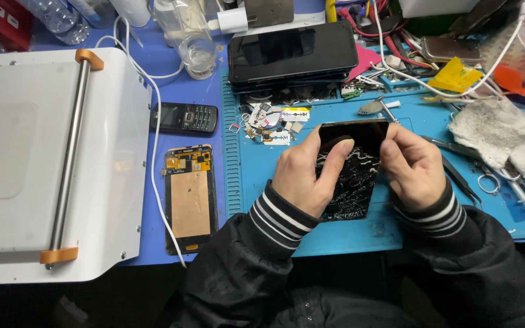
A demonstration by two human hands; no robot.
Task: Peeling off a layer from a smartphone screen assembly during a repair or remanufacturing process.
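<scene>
A black phone screen panel (pixel 355 176) with white glue residue lies tilted on the blue work mat (pixel 256 182). My left hand (pixel 308 173) grips its left edge, thumb pressed on the glass. My right hand (pixel 413 164) holds the right side near the top, fingers curled at the edge; whether they pinch a small tool I cannot tell. Both wrists wear black sleeves with striped cuffs.
A white machine with a metal roller (pixel 62 158) fills the left. An opened phone body (pixel 189 197), a small keypad phone (pixel 185 118), stacked dark phones (pixel 291 54), a glass bottle (pixel 197 51), razor blades (pixel 294 114), tweezers (pixel 457 173) and a grey rag (pixel 499 130) lie around.
</scene>
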